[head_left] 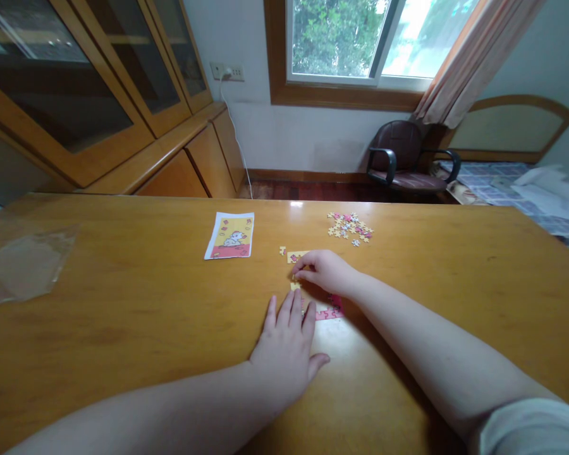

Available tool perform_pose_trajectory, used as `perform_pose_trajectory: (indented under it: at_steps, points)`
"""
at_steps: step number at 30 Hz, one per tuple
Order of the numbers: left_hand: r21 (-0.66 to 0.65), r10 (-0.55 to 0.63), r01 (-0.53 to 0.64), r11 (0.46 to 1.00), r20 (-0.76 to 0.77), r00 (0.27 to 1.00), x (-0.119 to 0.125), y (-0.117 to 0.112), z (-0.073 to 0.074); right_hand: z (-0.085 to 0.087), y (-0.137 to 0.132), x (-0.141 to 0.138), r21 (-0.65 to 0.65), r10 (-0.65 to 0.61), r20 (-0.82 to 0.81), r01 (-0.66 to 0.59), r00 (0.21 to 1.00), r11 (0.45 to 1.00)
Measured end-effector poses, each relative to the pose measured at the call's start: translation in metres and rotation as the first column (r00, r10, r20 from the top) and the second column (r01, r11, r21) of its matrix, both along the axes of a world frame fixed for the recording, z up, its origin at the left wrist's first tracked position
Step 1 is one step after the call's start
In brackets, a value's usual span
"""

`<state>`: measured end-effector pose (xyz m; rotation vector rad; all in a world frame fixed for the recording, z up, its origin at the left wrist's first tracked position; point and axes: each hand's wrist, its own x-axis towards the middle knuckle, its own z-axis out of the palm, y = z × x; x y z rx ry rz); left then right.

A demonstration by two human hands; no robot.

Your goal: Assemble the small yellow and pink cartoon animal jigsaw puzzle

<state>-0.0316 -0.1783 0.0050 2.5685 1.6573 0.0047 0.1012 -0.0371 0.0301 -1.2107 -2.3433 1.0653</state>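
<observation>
My left hand (284,344) lies flat with fingers spread, its fingertips over the left edge of a partly joined jigsaw. The jigsaw's pink bottom strip (329,314) shows right of those fingers, and a yellow piece (294,286) sits just beyond them. Above it, my right hand (330,272) pinches a small puzzle piece (294,277) between thumb and fingers. A joined yellow strip (294,256) pokes out past the right hand, which hides part of the jigsaw. One loose puzzle piece (282,251) rests left of that strip.
A printed picture card (232,237) lies on the wooden table (161,316), left of the jigsaw. Towards the far edge is a pile of loose pieces (348,226). A clear plastic bag (26,265) lies at far left. Beyond the table stand a chair (401,155) and cabinets (203,158).
</observation>
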Motion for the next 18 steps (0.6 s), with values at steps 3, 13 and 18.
perform_pose_trajectory:
  at_steps: [3,13,18]
  points:
    - [-0.002,0.000,0.000,1.000,0.001,1.000,0.001,-0.001,0.000,-0.003,-0.001,-0.001,0.004,0.027,0.005,-0.027,1.000,1.000]
    - [0.029,0.000,0.000,1.000,0.002,1.000,0.000,-0.001,-0.004,-0.011,-0.003,-0.005,0.219,0.130,0.039,-0.136,0.991,0.966]
    - [0.028,-0.002,0.002,1.000,-0.002,1.000,0.001,-0.001,-0.004,-0.012,-0.002,-0.004,0.265,0.142,0.049,-0.149,0.989,0.953]
